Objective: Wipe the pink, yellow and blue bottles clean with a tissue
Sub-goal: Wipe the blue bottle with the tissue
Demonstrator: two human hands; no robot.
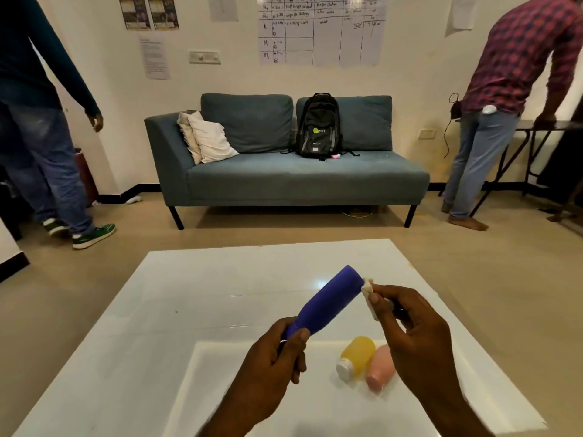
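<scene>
My left hand (277,354) grips the cap end of the blue bottle (331,301), holding it tilted up and away over the white table (189,310). My right hand (407,323) pinches a small white tissue (369,291) against the bottle's far end. The yellow bottle (356,354), with a white cap, lies on the table below my right hand. Touching it on the right lies the pink bottle (380,367), partly hidden by my right wrist.
A grey-blue sofa (284,181) with pillows and a black backpack (318,127) stands beyond the table. One person (41,137) stands at the far left. Another person (504,89) leans on a dark side table (536,127) at the right.
</scene>
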